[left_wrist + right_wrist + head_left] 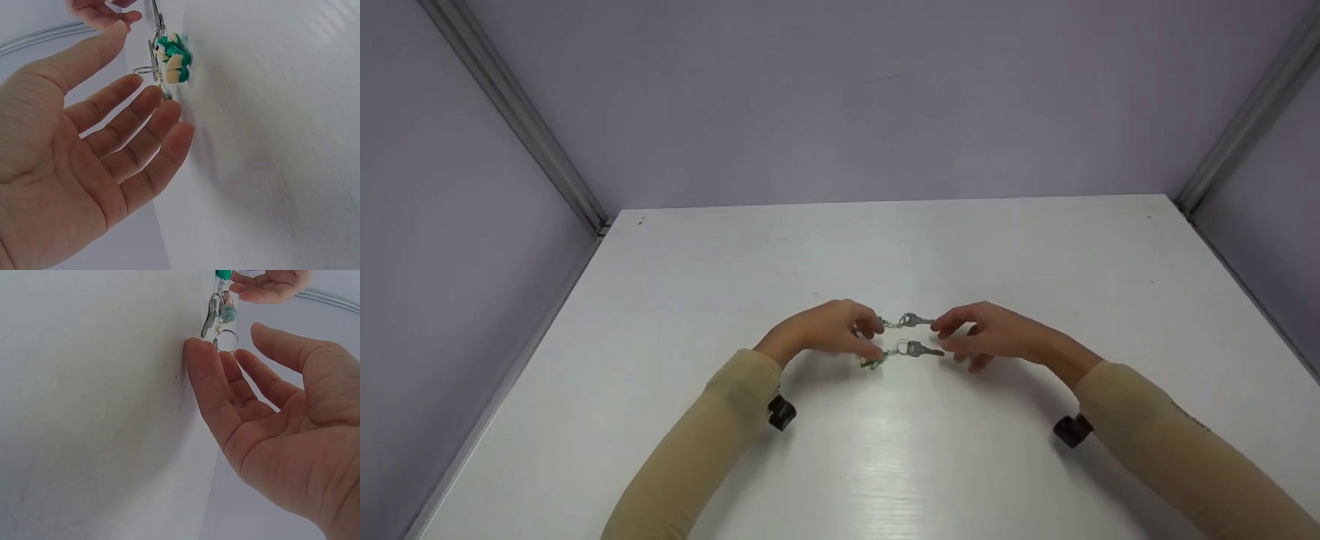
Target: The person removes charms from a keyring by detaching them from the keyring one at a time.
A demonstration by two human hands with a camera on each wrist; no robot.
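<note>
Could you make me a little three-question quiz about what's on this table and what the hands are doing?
1. How many keys lie between the hands?
2. True or false: the left hand grips the green charm.
3. The right hand is: A) clenched in a fist, B) open, fingers relaxed, C) holding a cup.

Key: 1. Two, each on a ring, on the white table. 2. False; its fingers are straight beside the charm. 3. B.

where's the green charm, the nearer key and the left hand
green charm (173,61), left wrist view, on its green and cream body
nearer key (919,349), head view, on its head
left hand (829,330), head view, on its back
</note>
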